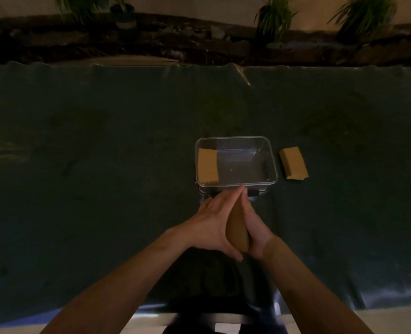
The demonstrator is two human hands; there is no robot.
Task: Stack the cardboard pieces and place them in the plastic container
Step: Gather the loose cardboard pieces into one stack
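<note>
Ok, both hands up in front of me, just this side of the plastic container (236, 162). Left hand (211, 227) flat, fingers straight & together, palm pressing in from the left. Right hand (254, 227) same deal from the right, flat & pressed. Fingertips of both meet at the top, right by the container's near rim. Sandwiched btwn the palms: a stack of cardboard pieces (237, 231), held on edge, brown, only the top & near end showing betw my hands. Can't tell how many pcs in it.

Container's clear, rectangular, lid off, sitting on the dark counter (103, 165) a bit right of centre. Inside, against its left wall: another cardboard stack (208, 166), lying flat, long side running away from me. Rest of the container floor is bare.

Just beside the container on the right, not touching it: a third cardboard pile (294, 163) flat on the counter, slightly fanned, turned a little off square.

Counter's covered in a dark sheet w/ wrinkles at the far edge. Past that, potted plants (275, 18) along the back wall. Light's dim, so details are soft.
</note>
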